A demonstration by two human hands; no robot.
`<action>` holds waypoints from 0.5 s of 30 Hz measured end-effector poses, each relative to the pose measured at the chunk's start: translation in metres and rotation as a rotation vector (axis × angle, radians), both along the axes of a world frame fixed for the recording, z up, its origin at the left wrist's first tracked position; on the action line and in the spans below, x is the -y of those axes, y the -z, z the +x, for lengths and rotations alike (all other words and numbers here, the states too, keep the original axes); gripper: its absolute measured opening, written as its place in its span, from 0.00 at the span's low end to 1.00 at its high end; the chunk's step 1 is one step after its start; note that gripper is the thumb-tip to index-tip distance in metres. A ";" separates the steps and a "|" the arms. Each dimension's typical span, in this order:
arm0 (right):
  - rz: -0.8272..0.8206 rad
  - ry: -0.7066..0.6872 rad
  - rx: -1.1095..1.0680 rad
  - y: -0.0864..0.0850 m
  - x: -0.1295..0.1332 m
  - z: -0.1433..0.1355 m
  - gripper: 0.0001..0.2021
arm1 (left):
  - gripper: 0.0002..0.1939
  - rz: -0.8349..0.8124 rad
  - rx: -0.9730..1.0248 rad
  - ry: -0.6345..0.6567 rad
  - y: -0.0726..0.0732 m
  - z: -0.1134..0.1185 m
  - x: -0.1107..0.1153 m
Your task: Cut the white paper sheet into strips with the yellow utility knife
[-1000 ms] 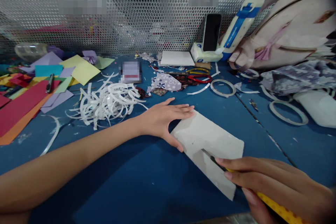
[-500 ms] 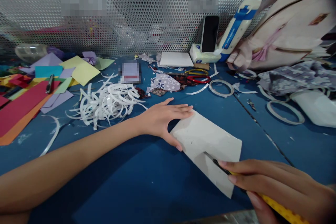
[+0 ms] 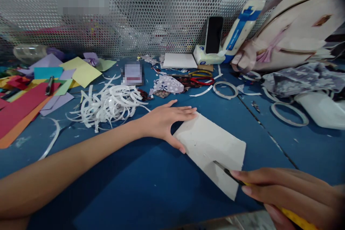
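A light grey-white piece of card [image 3: 212,143] with angled corners lies on the blue table [image 3: 129,183]. My left hand [image 3: 168,120] rests at its upper left end, thumb and fingers spread apart on its edges. At the lower right, my right hand [image 3: 285,190] is wrapped round a yellow and black cutter knife [image 3: 237,179]. The knife's thin blade points up and left, over the lower part of the card. Whether the tip touches the card I cannot tell.
Shredded white strips [image 3: 110,106] and coloured papers [image 3: 29,104] lie left. Behind are scissors [image 3: 202,79], a phone [image 3: 214,34] and a tissue pack [image 3: 206,55]. Tape rings [image 3: 225,95], patterned cloth [image 3: 307,79] and a pink backpack [image 3: 293,25] are right. Perforated metal stands behind.
My right hand and the knife have moved a little right and down across the card. My left hand keeps its place on the card. The whole view has shifted slightly.
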State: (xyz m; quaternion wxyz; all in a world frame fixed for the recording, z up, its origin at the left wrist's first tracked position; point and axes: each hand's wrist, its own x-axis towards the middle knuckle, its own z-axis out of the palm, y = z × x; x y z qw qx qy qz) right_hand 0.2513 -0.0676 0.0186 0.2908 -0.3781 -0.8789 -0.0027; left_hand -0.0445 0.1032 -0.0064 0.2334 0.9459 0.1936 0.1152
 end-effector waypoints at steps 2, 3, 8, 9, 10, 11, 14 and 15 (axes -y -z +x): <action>-0.035 -0.031 0.026 -0.002 0.000 0.005 0.12 | 0.53 0.003 0.002 0.001 0.000 0.000 0.000; -0.048 -0.028 0.028 -0.003 0.000 0.006 0.12 | 0.53 0.005 0.003 0.002 0.000 0.000 0.000; -0.076 -0.022 0.010 0.003 0.005 0.013 0.13 | 0.52 0.005 0.003 0.007 -0.001 0.000 0.000; -0.079 -0.032 0.014 0.005 0.005 0.015 0.13 | 0.52 0.003 0.001 0.007 -0.002 0.000 0.000; -0.081 -0.041 0.017 0.006 0.005 0.018 0.13 | 0.52 0.000 -0.001 0.009 -0.002 0.000 0.000; -0.082 -0.049 0.019 0.007 0.005 0.020 0.13 | 0.52 -0.002 -0.002 0.011 -0.002 0.000 0.000; -0.095 -0.061 0.007 0.006 0.005 0.024 0.14 | 0.52 -0.008 -0.004 0.014 -0.002 0.000 0.000; -0.101 -0.058 -0.001 0.005 0.005 0.024 0.14 | 0.52 -0.010 -0.004 0.014 -0.002 0.000 0.000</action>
